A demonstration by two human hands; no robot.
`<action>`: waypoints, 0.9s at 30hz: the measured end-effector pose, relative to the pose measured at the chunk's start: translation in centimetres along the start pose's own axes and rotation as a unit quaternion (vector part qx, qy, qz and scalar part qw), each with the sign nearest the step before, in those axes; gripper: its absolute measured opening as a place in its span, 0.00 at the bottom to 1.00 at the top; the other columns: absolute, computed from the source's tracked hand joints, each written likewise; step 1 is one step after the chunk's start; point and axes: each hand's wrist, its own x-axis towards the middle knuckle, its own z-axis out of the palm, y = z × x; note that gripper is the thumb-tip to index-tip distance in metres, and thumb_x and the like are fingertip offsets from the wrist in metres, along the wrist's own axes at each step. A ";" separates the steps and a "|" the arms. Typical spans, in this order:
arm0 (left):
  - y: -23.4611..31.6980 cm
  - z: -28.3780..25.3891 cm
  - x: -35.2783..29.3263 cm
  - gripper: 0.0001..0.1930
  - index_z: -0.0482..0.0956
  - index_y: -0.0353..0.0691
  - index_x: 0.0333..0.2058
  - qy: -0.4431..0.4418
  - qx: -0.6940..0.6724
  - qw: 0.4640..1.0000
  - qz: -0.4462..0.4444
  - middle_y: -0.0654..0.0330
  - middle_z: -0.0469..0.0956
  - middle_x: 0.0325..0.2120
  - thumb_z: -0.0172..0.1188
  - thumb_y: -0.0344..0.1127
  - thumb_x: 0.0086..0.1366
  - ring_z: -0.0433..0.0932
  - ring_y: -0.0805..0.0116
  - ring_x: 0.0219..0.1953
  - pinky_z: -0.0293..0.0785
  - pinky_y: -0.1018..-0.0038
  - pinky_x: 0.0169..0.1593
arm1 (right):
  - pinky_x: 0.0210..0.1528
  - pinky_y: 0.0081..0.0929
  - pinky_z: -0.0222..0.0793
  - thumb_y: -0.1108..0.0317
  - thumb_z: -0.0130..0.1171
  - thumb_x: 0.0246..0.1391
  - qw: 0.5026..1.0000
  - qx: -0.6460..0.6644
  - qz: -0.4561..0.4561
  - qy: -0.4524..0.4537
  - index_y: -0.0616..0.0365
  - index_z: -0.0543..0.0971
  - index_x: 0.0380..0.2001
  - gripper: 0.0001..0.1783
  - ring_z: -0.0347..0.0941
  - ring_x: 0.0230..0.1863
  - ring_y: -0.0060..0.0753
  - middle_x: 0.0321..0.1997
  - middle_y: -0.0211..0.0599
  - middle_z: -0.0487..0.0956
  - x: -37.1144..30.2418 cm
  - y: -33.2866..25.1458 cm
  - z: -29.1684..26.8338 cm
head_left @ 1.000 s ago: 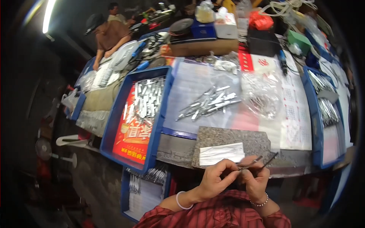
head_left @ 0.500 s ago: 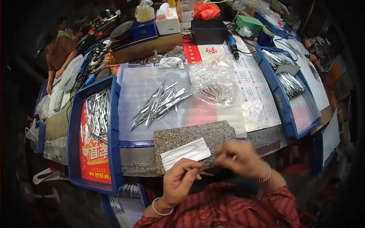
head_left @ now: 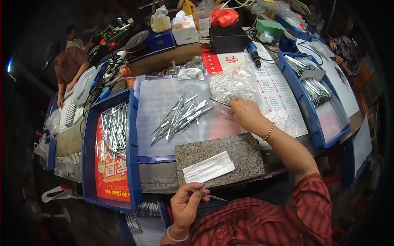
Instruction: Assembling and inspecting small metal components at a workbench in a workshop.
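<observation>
My left hand (head_left: 185,207), at the near edge of the table, is closed with thumb and fingers pinching a slim pointed metal piece (head_left: 215,197). My right hand (head_left: 247,114) reaches forward to the clear plastic bag (head_left: 234,84), which holds many thin pale pieces. From its closed fingers a thin dark rod (head_left: 219,101) sticks out to the left; the fingertips are partly hidden. Left of that hand, a loose pile of silvery metal sticks (head_left: 180,119) lies on plastic sheeting. Before me, a folded white cloth or paper (head_left: 208,167) rests on a speckled stone slab (head_left: 246,153).
A blue tray (head_left: 133,164) of metal sticks stands at the left, another blue tray (head_left: 305,119) with bundled sticks at the right. Behind are a power tool (head_left: 253,54), a black box (head_left: 228,39) and a tissue box (head_left: 184,30). Other people sit at far left and far right.
My right hand has moved from beside my left hand, forward to the plastic bag. My left hand has dropped slightly, still pinching the metal piece. The whole view has shifted a little.
</observation>
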 end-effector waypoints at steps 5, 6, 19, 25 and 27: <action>0.2 0.7 0.4 0.09 0.76 0.28 0.43 -0.024 -0.001 1.000 -0.015 0.53 0.80 0.36 0.55 0.26 0.68 0.79 0.71 0.33 0.77 0.78 0.39 | 0.36 0.45 0.73 0.73 0.58 0.48 1.000 0.011 0.024 0.015 0.62 0.74 0.31 0.07 0.77 0.34 0.57 0.33 0.51 0.77 -2.1 -0.4 -3.6; 0.3 0.8 0.6 0.09 0.76 0.28 0.43 -0.021 -0.003 1.000 -0.016 0.53 0.80 0.36 0.55 0.26 0.68 0.79 0.71 0.33 0.77 0.78 0.39 | 0.34 0.44 0.72 0.73 0.56 0.48 0.998 0.042 0.009 0.041 0.63 0.75 0.33 0.08 0.76 0.32 0.56 0.32 0.50 0.77 -3.1 -0.9 -4.6; 0.8 4.0 3.8 0.09 0.80 0.33 0.43 -0.130 0.222 0.965 0.042 0.60 0.75 0.30 0.55 0.25 0.66 0.76 0.77 0.26 0.71 0.82 0.29 | 0.28 0.25 0.66 0.75 0.58 0.50 0.834 0.518 -0.004 -0.188 0.64 0.79 0.39 0.11 0.72 0.25 0.26 0.27 0.39 0.77 -13.5 -6.8 -8.7; -0.6 3.7 2.7 0.09 0.77 0.31 0.41 -0.101 -0.111 0.970 -0.191 0.62 0.77 0.29 0.53 0.31 0.70 0.73 0.79 0.25 0.69 0.84 0.30 | 0.37 0.24 0.69 0.75 0.60 0.53 0.754 0.636 -0.011 -0.163 0.63 0.80 0.43 0.13 0.75 0.33 0.28 0.34 0.37 0.80 -13.5 -6.6 -7.4; -1.0 4.3 2.7 0.09 0.77 0.31 0.42 -0.102 -0.167 0.952 -0.235 0.61 0.77 0.30 0.53 0.31 0.70 0.73 0.79 0.25 0.70 0.84 0.30 | 0.41 0.25 0.68 0.77 0.62 0.51 0.779 0.610 -0.090 -0.109 0.61 0.81 0.43 0.14 0.74 0.39 0.30 0.39 0.39 0.78 -13.8 -6.7 -6.3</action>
